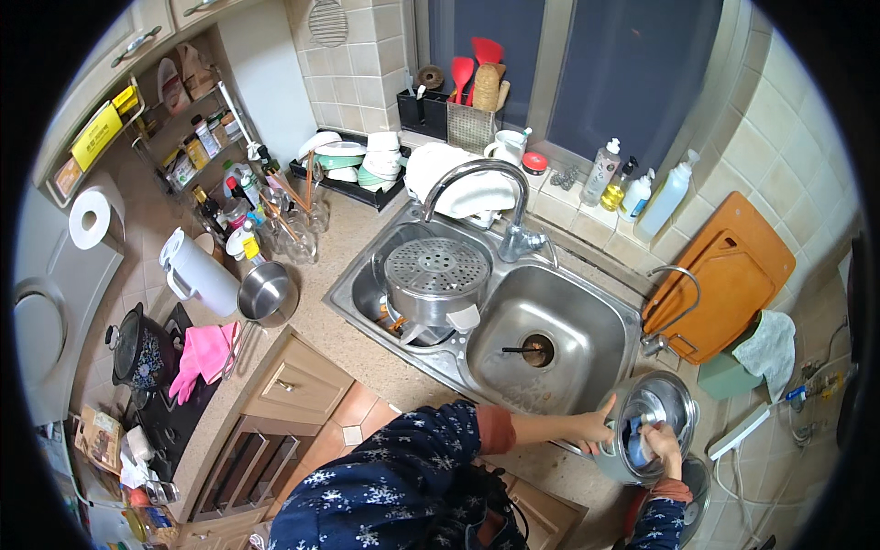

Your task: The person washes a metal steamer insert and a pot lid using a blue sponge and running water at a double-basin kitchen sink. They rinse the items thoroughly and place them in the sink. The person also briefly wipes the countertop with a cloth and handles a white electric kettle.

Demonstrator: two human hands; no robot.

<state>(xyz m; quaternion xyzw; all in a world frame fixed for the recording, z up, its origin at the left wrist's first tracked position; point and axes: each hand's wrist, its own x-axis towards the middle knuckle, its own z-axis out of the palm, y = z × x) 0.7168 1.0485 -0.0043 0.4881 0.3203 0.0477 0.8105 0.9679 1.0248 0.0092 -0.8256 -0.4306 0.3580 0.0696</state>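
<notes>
A deep stainless-steel pot [617,462] leans at the right end of the sink, its mouth tipped up. My left hand [592,430] grips the pot's near side by the handle, one finger stretched along the wall. Inside the mouth, my right hand [661,443] holds a bluish scrubbing item [639,450], perhaps a cloth or sponge; the fingers partly cover it. Beside the pot is the right sink basin [529,302], with a black stick-like object [515,350] over its drain. A steamer pot with a perforated top [436,265] sits in the left basin.
A glass lid [698,498] lies under my right forearm. Orange cutting boards [729,275] lean on the wall behind the pot. The curved faucet [519,234] rises between the basins. Bottles [601,172] line the sill. A steel saucepan [268,292] and pink gloves [203,354] lie left.
</notes>
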